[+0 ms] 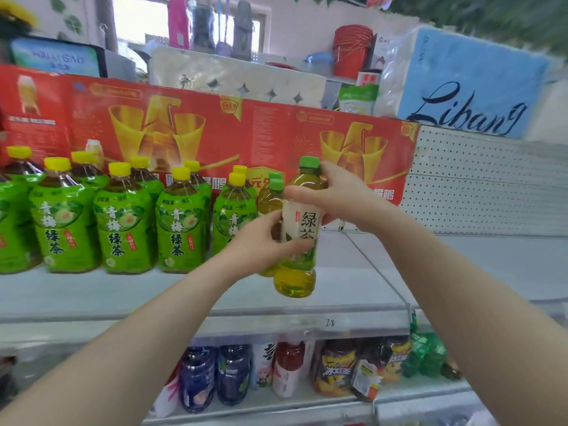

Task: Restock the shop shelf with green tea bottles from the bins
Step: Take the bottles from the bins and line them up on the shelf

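Green-capped and amber-filled, a green tea bottle (297,232) is sitting between both my hands just above the white shop shelf (123,290), near the centre of the view. My right hand (332,195) is curling round the bottle's shoulder from two o'clock, thumb lying across the front just above the cream label, the other fingers hidden behind. My left hand (261,244) is closing on the lower label from eight o'clock, fingers wrapped across the leaf print. Gripping high and low is, I judge, keeping the bottle upright and letting me turn the label's two large characters to face the aisle.

At nine o'clock of this bottle, touching or nearly so, two more green-capped tea bottles (270,198) are standing one behind the other, so I am apparently building a column from back to front. Further toward nine o'clock, yellow-capped plum green tea bottles (123,219) are filling the shelf in rows, and I am keeping the new stock at their right-hand end. At three o'clock the shelf is bare beyond a wire divider (378,265), backed by a white pegboard (476,186). Whether the base is resting on the shelf or just clear of it, I cannot tell. Behind the drinks at twelve o'clock, red cartons (215,130) are forming a backdrop. No bins are in sight.
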Available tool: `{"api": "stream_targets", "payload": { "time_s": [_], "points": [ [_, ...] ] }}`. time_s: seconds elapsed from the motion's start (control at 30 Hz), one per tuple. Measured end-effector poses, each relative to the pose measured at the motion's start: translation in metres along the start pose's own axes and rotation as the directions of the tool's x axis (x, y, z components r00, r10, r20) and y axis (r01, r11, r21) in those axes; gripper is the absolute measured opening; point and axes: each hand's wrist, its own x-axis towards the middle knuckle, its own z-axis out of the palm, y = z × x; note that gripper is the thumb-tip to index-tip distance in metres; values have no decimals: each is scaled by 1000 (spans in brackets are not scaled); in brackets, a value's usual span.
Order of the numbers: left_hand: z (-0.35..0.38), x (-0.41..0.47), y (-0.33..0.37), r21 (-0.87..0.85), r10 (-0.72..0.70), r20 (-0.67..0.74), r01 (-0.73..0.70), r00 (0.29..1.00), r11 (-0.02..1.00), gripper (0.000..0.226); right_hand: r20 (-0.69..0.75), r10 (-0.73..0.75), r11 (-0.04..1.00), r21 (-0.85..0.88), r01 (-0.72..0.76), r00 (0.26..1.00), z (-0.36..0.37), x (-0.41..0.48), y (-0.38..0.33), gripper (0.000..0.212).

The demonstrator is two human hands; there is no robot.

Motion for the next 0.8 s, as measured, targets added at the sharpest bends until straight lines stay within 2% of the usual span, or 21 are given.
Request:
{"api": "stream_targets", "payload": {
  "time_s": [0.07, 0.17, 0.23, 0.33, 0.47, 0.8],
  "points": [
    [-6, 14, 7, 210, 105, -45, -93, 993, 973, 57, -22, 43, 998, 38, -42, 999, -18, 3, 16, 65],
    [-29, 39, 7, 571, 304, -198, -142, 932, 808, 56, -81, 60, 998, 2, -60, 995, -30, 6, 37, 61],
    [-41, 54, 2, 665, 339, -223, -111, 914, 738, 63, -117, 45, 996, -70, -53, 992, -28, 13, 49, 67],
    [-40, 69, -5, 782, 303, -127, -92, 945, 616, 82, -121, 15, 991, -128, -31, 993, -12, 28, 63, 71],
    [-30, 79, -19, 822, 238, -48, -97, 970, 562, 90, -98, -13, 994, -110, 2, 995, 9, 51, 83, 72],
    [-25, 85, -29, 862, 289, -72, -86, 955, 500, 99, -159, -60, 996, -79, 48, 985, 49, 101, 115, 77]
  ]
}}
